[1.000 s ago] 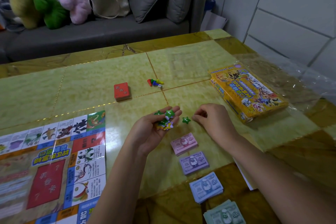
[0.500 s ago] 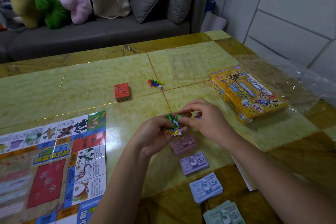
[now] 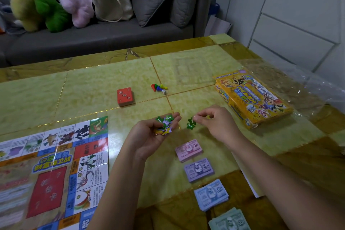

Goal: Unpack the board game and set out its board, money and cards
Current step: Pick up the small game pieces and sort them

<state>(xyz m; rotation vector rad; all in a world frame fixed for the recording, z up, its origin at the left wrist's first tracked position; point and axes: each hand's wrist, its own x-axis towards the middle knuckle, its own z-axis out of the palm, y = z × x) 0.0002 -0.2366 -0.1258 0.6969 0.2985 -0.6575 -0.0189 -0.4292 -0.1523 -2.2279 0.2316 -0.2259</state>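
Note:
My left hand point(image 3: 151, 136) lies palm up and cups a small heap of star tokens point(image 3: 164, 123), green, purple and yellow. To its right, my right hand point(image 3: 216, 123) pinches one green star token point(image 3: 190, 123) just above the table. The game board point(image 3: 54, 172) lies unfolded at the lower left. Stacks of play money run down the near middle: pink point(image 3: 189, 149), purple point(image 3: 198, 169), blue point(image 3: 211, 194) and green point(image 3: 229, 220). A red card deck point(image 3: 125, 96) sits farther back, with coloured pawns point(image 3: 158, 87) and a die point(image 3: 164, 91) beside it.
The yellow game box point(image 3: 252, 99) lies at the right on the marble-patterned table point(image 3: 93, 87), with clear plastic wrap point(image 3: 298, 84) behind it. A white sheet point(image 3: 248, 179) pokes out under my right forearm. Beyond the table stands a grey sofa point(image 3: 93, 39) with plush toys and a tote bag.
My hands met over the heap, then parted. My right hand has drawn away to the right with a green star token pinched in its fingers.

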